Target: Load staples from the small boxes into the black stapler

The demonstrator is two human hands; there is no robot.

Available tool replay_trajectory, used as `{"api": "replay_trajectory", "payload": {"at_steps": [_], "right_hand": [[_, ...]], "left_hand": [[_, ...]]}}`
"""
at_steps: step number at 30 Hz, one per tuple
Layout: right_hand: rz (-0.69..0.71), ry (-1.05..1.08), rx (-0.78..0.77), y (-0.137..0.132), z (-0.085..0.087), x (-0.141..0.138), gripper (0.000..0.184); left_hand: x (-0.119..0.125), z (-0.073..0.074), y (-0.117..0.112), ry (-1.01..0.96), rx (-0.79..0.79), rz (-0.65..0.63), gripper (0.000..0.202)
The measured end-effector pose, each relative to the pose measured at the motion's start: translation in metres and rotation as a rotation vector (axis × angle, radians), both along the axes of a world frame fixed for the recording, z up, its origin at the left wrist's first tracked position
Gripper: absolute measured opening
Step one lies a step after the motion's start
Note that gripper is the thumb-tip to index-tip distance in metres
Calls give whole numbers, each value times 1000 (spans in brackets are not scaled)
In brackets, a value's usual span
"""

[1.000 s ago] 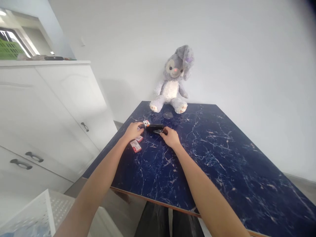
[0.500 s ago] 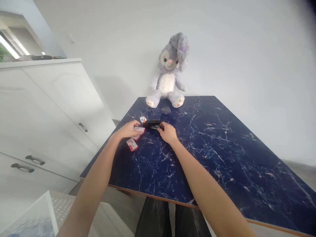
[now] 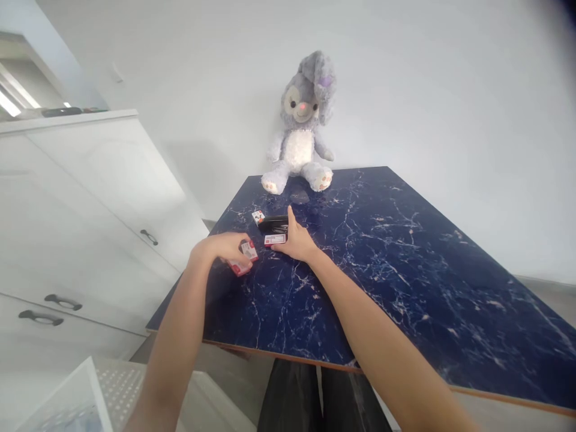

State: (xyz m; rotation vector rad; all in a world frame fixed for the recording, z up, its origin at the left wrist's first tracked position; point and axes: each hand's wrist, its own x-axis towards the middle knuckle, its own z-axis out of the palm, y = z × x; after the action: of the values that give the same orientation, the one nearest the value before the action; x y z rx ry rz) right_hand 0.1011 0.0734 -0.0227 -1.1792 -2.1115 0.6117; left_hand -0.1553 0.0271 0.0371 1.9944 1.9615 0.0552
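Observation:
My left hand (image 3: 228, 247) is curled around a small red-and-white box (image 3: 249, 251), its fingers partly blurred. Just below, a second red-and-white box (image 3: 240, 268) shows under the same hand. My right hand (image 3: 297, 240) has its fingers spread, one pointing up past the end of a black case (image 3: 272, 224). Its thumb reaches along the near side of another red-and-white box (image 3: 275, 239), which lies in front of the case. Glossy or clear contents show at the case's near side. Touching the case's far left corner is a white box with orange marks (image 3: 258, 216).
A grey plush rabbit (image 3: 300, 126) sits at the back of the dark blue marbled table (image 3: 387, 264), against the wall. White cabinets (image 3: 103, 210) stand to the left. A white perforated container (image 3: 119, 384) is below the table's left front edge.
My left hand has left one box by the black case and moved nearer to me onto the other boxes. My right hand's fingers have spread around the case and that box.

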Motion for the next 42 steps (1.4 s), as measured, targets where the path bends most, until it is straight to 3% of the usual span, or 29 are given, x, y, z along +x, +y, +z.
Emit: {"api": "replay_trajectory", "payload": {"at_steps": [2, 7, 11, 15, 19, 25, 29, 31, 37, 42], "right_hand": [[-4, 2, -20, 1, 0, 0, 132], [35, 39, -76, 2, 1, 4, 127], [44, 74, -119, -1, 4, 7, 122], [48, 46, -115, -6, 6, 9, 123], [65, 46, -122, -6, 5, 8, 126], [62, 68, -67, -2, -1, 5, 126], [57, 56, -75, -1, -2, 5, 127], [54, 55, -74, 0, -3, 5, 126], [42, 90, -77, 1, -4, 4, 127], [34, 121, -111, 2, -5, 4, 128]], "left_hand": [[7, 2, 4, 6, -106, -71, 61], [24, 3, 11, 41, 37, -4, 65], [23, 4, 9, -27, 47, 25, 61], [6, 19, -1, -176, -181, 80, 69], [-1, 30, -18, -125, -336, 214, 93], [16, 10, -33, -136, -243, 182, 64], [4, -10, -8, -4, 185, 301, 55], [-3, -20, 11, -113, 348, 271, 48], [-1, -44, 67, -302, 441, 257, 45], [18, -54, 93, -452, 434, 179, 49]]}}
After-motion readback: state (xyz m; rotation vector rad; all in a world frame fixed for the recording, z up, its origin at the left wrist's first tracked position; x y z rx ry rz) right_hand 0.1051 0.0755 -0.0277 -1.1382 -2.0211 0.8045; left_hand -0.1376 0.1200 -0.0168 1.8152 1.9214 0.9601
